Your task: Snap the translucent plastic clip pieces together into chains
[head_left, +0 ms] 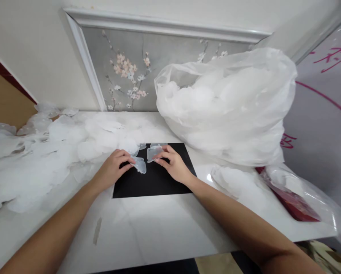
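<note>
Over a black mat [156, 184] on the white table, each of my hands pinches a thin, translucent whitish piece. My left hand [115, 167] has its thumb and fingers closed on the edge of one flat translucent piece [140, 165], which is tilted above the mat. My right hand [173, 163] grips another translucent piece [153, 153] between thumb and fingers, a short gap to the right of the first. More such pieces lie at the mat's far edge, partly behind my fingers. What kind of item they are I cannot make out.
A wide heap of similar translucent pieces [45, 163] covers the table's left side. Behind the mat to the right stands a large, full clear plastic bag [230, 114]. A smaller stack [235, 180] lies right of my forearm, near a red item [294, 203] under clear plastic.
</note>
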A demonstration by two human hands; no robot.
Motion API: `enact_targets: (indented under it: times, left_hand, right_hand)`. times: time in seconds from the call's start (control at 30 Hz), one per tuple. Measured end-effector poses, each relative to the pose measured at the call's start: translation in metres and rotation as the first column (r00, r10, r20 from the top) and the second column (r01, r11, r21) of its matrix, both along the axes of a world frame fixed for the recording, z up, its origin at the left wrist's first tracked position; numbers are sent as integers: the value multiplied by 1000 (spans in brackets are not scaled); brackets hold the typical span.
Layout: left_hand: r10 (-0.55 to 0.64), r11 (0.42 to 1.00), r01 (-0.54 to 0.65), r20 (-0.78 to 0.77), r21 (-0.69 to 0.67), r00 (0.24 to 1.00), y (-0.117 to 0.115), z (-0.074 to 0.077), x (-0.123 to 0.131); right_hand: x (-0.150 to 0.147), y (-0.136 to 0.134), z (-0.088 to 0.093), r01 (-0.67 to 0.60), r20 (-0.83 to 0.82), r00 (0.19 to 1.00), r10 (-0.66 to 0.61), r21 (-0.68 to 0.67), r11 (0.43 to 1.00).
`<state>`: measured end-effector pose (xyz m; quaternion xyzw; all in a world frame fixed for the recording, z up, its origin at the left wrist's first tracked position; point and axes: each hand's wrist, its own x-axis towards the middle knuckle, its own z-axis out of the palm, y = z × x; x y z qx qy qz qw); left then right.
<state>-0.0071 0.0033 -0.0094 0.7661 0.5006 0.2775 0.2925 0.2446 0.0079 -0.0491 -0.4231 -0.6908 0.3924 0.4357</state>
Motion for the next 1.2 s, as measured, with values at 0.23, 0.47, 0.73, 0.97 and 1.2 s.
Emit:
enact_targets:
  times: [0.23,0.47,0.73,0.97,1.2]
  left_hand:
    - [368,858,-95,476,-505,799,-14,3,20]
    - [546,694,64,582,-717,603,-9,-3,21]
    - [562,642,175,613,-747,555,-9,1,22]
    - [533,653,209,638,-728,555,-10,-1,21]
    - [482,668,240,655,-704,581,-18,1,30]
  right_hand:
    - [-6,1,5,-62,-402,908,-121,-413,909]
    - [-2,7,0,-242,-559,818,-135,-547,801]
    - [0,8,-3,-253,-582,798,-157,-560,789]
    - [-2,5,1,-245,-559,818,-136,-552,797]
    - [-13,-5,7,-263,-507,860,-53,-531,805]
